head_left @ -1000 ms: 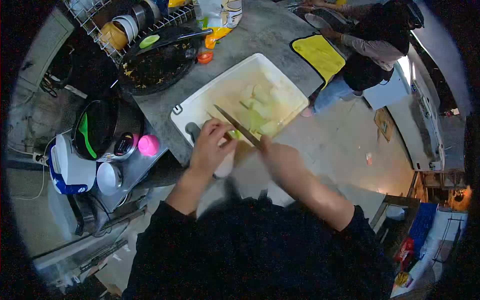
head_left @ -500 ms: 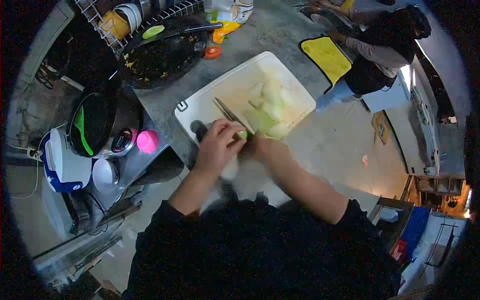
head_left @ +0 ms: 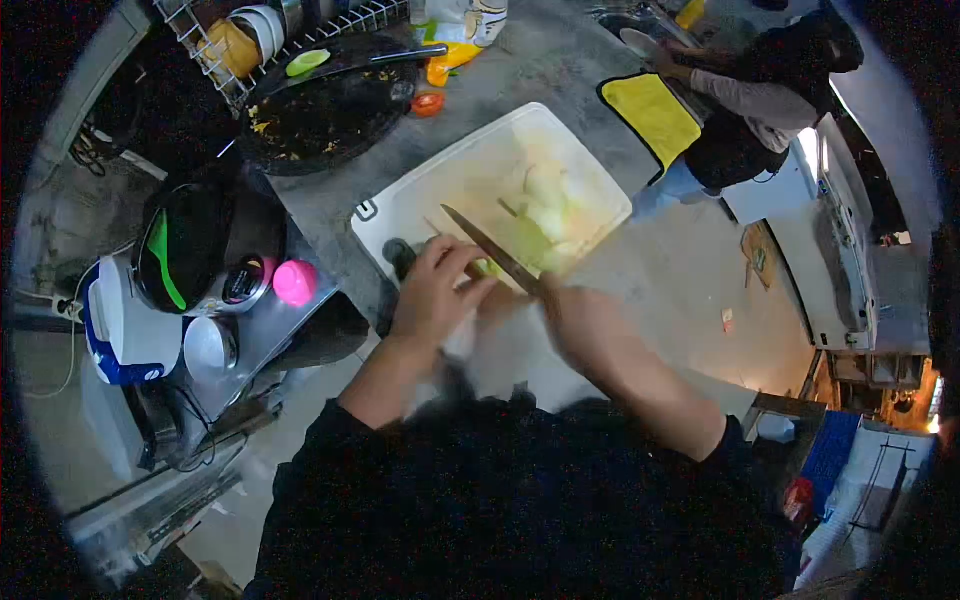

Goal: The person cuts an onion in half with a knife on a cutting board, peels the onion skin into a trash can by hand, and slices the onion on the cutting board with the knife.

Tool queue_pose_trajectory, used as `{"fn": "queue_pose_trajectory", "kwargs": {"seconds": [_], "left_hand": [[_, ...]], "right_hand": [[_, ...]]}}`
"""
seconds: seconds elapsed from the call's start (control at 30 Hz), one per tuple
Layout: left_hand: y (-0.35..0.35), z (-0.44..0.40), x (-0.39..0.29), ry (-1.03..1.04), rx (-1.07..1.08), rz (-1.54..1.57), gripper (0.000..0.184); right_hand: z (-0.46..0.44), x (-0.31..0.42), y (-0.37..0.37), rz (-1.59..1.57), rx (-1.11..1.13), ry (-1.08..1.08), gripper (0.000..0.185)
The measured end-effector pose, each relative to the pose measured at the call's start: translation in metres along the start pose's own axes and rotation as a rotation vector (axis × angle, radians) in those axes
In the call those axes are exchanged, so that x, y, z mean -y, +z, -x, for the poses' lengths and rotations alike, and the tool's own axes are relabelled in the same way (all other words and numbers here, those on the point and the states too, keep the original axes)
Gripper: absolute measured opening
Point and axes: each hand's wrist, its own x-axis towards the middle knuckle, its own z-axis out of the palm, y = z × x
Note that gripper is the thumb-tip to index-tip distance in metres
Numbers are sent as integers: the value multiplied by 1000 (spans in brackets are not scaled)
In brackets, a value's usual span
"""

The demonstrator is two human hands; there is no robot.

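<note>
A knife (head_left: 488, 244) is in my right hand (head_left: 588, 322), which is closed round its handle and slightly blurred. The blade slants up and left over a white cutting board (head_left: 410, 215). My left hand (head_left: 432, 302) lies at the board's near edge, fingers curled on a small pale green vegetable piece (head_left: 490, 267), mostly hidden. To the right of the blade sits a heap of whitish-green cut vegetable pieces (head_left: 548, 208) whose kind I cannot make out. A dark green rounded thing (head_left: 399, 255) is just left of my left fingers.
Behind the board are a dark pan (head_left: 335, 120), a tomato half (head_left: 428, 104) and a yellow-and-white packet (head_left: 455, 50). A yellow cloth (head_left: 653, 115) lies at the counter edge, near another person (head_left: 760, 110). A pot (head_left: 200, 245) and a pink container (head_left: 295, 283) stand left.
My right hand has shifted right and slightly down with the knife, whose blade now lies farther right and clear of my left fingers. My left hand has barely moved.
</note>
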Motion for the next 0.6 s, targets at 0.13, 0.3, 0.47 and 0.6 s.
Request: {"fn": "queue_pose_trajectory", "kwargs": {"seconds": [0.13,0.3,0.47,0.6], "left_hand": [[0,2,2,6,7,-12,33],[-1,-1,5,-45,22,-11,38],[3,3,11,9,-11,-21,37],[-3,1,6,27,-4,-38,36]], "right_hand": [[1,4,4,5,24,10,21],[-18,3,33,69,-2,-24,20],[-35,5,43,31,-82,-65,22],[-36,7,22,-26,65,33,26]]}}
